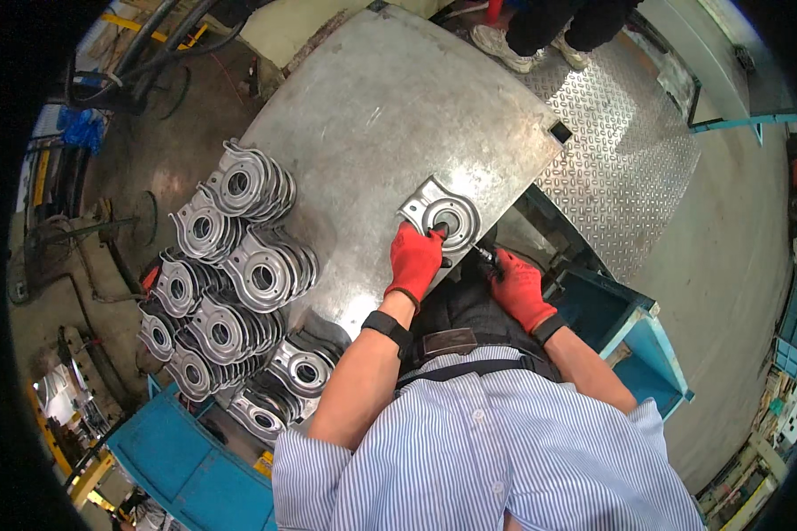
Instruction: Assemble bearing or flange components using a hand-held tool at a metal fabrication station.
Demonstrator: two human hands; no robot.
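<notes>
Left hand [416, 264] grips metal bracket [436, 200]; right hand [517, 288] holds slim dark tool [487, 257] near its rim. Right of bracket: blue box [597, 310], contents unclear.

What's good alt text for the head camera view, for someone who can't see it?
A red-gloved left hand rests on a silver ringed metal part on a metal table, while the right hand, also red-gloved, holds a small dark tool close to the part's edge. Stacks of similar parts stand to the left.
</notes>
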